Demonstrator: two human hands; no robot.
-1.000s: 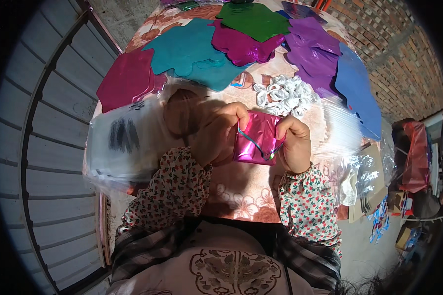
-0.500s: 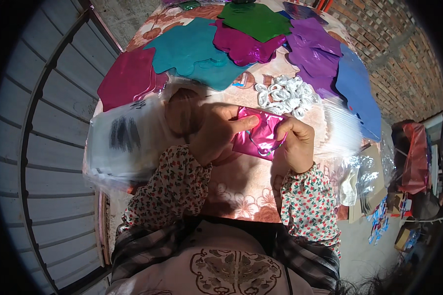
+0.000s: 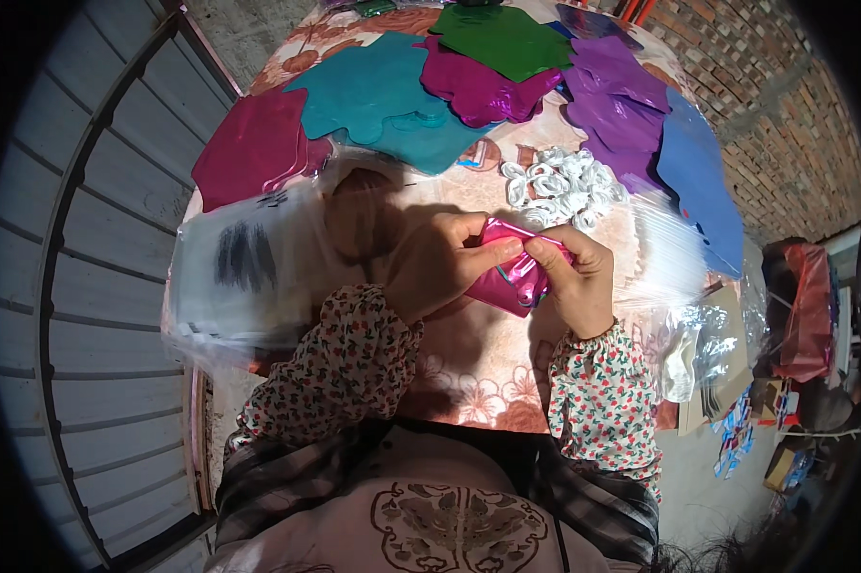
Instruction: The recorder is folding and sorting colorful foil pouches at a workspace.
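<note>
Both of my hands hold a shiny pink folded foil sheet above the middle of the table. My left hand pinches its upper left part, thumb on top and fingers behind. With thumb and bent fingers, my right hand grips the upper right side. The two thumb tips nearly meet on the foil. A thin dark curved line shows across its face. Beyond my right hand lies a pile of small white looped bundles, perhaps coiled string. Left of my left hand is a stack of clear plastic bags.
Flat foil stacks spread along the far side: magenta, teal, green, purple and blue. Thin white sticks lie at the right. Past the table's right edge are cardboard and a red bag.
Both hands have drawn closer together on the pink foil. It has tilted and shifted slightly right, and its right part is now more covered by my fingers.
</note>
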